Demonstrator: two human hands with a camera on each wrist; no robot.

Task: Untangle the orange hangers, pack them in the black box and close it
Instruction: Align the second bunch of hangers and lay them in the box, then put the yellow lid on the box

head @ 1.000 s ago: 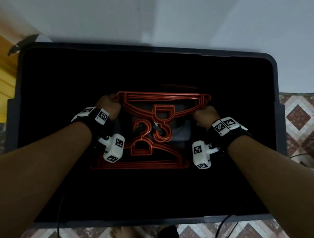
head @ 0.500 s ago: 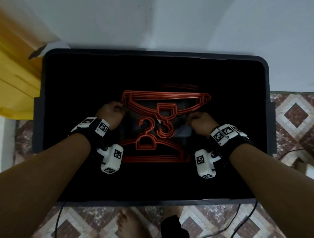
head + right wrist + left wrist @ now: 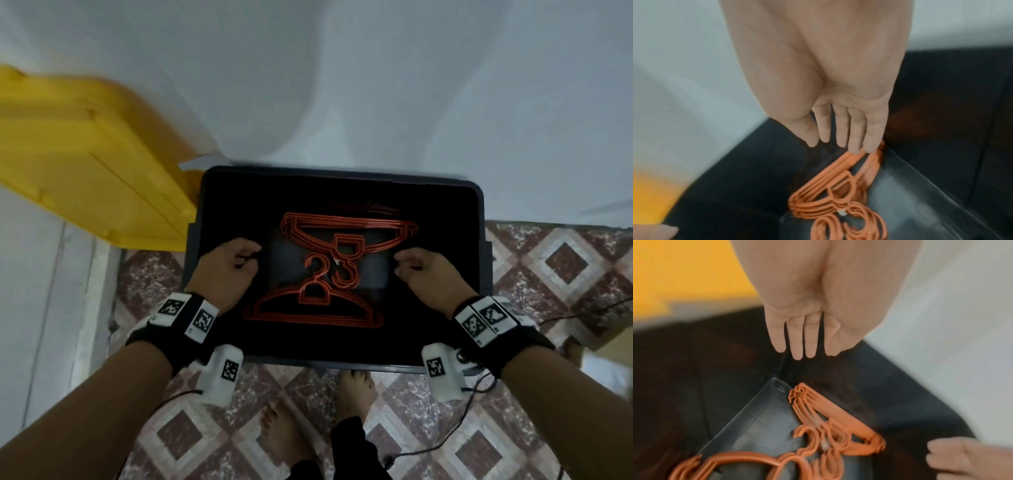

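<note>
The black box (image 3: pixel 359 174) stands open on the floor. Orange hangers lie on its bottom in two flat stacks, the far stack (image 3: pixel 347 230) and the near stack (image 3: pixel 313 312), with their hooks meeting in the middle. My left hand (image 3: pixel 247 263) hovers over the box's left side and holds nothing. My right hand (image 3: pixel 406 269) hovers over the right side, also empty. In the left wrist view my left fingers (image 3: pixel 797 344) hang straight above the hangers (image 3: pixel 830 417). The right wrist view shows my right fingers (image 3: pixel 842 129) straight over the hangers (image 3: pixel 840 196).
A yellow lid (image 3: pixel 85 154) leans against the white wall left of the box. Bare feet (image 3: pixel 356 394) stand on the patterned tile floor just in front of the box. Black cables (image 3: pixel 438 442) trail over the tiles at the lower right.
Both hands have let go of the far hanger stack and lifted out of the box. The head view has pulled back, so the box looks smaller and the yellow lid shows.
</note>
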